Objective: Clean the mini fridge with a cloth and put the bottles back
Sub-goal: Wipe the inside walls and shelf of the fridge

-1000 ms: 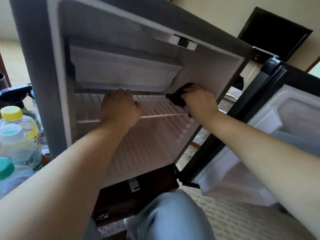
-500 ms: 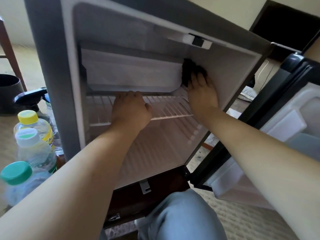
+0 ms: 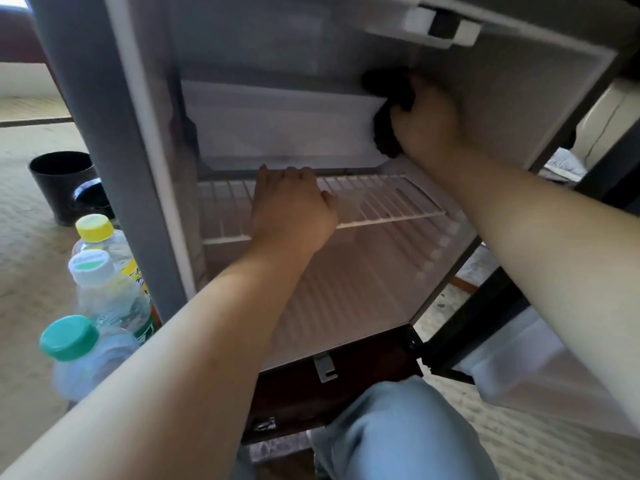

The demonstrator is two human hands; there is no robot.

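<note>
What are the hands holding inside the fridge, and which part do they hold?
The right hand grips the dark cloth, bunched up in its grasp, against the freezer box. The left hand holds nothing; it rests on the wire shelf.

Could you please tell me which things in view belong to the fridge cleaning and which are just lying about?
Part of the job:
mini fridge
wire shelf, left hand resting on it
dark cloth, gripped by the right hand
yellow-capped bottle, white-capped bottle, green-capped bottle

Lying about:
black bin
pale object right of the fridge, unclear
</note>
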